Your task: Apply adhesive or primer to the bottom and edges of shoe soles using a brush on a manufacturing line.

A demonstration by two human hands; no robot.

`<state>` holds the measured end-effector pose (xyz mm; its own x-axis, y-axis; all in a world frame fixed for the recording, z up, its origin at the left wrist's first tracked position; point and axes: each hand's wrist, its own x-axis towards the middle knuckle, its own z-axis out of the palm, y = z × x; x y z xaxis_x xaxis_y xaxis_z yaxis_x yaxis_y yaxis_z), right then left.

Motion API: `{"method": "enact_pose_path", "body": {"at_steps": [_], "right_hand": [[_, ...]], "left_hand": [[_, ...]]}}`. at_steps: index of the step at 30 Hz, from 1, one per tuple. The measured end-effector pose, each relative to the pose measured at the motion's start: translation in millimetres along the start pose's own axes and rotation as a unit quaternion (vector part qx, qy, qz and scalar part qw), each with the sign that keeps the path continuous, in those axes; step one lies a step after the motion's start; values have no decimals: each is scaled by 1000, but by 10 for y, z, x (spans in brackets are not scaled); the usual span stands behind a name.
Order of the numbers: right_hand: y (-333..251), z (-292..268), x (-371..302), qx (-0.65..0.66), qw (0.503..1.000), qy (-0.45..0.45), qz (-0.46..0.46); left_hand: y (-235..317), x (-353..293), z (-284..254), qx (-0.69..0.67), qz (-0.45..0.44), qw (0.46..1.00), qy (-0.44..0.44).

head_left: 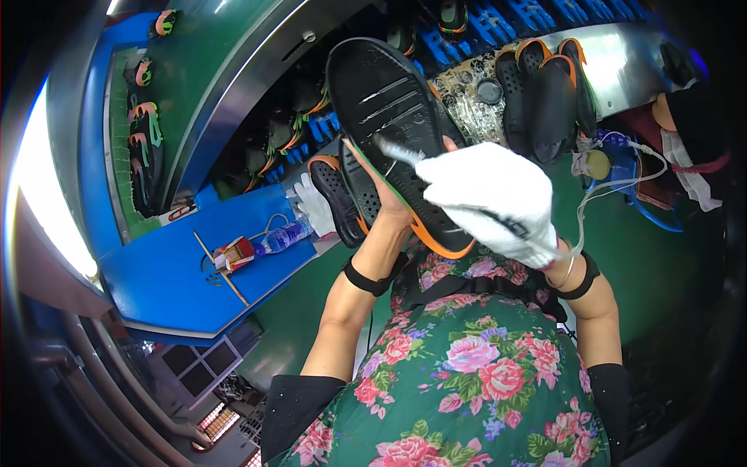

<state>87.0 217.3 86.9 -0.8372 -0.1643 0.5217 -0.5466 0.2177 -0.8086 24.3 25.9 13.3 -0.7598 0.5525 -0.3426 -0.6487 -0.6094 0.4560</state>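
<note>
A large black shoe sole [381, 97] with an orange edge at its near end is held up in front of me, tilted, its broad black face toward me. My bare left hand [393, 201] is closed around its left edge from below. Over its lower right part, my right hand [494, 198] in a white glove is closed on a slim brush [399, 151], its pale tip blurred at the sole's surface. More black soles with orange rims [336, 194] stand just left of my left hand. A thin white hose [580, 214] runs near my right wrist.
Several black and orange soles [548, 101] lie on a smeared bench [622, 66] at the right. Blue racks [498, 27] stand behind. On the blue table [156, 284] are a white glove [313, 206], plastic bottle [288, 236], red box [235, 255] and stick [222, 268]. Another person's arm [665, 117] shows far right.
</note>
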Motion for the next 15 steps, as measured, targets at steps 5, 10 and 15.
{"method": "enact_pose_path", "body": {"at_steps": [5,10,15], "right_hand": [[-83,230,-122,-52,999,-7,-14],[-72,45,-25,-18,999,32,8],[-165,168,-123,-30,999,-22,1]], "left_hand": [[38,13,91,-121,-86,986,-80],[172,36,160,-39,-35,989,-137],[177,104,98,0,-4,997,-82]]}}
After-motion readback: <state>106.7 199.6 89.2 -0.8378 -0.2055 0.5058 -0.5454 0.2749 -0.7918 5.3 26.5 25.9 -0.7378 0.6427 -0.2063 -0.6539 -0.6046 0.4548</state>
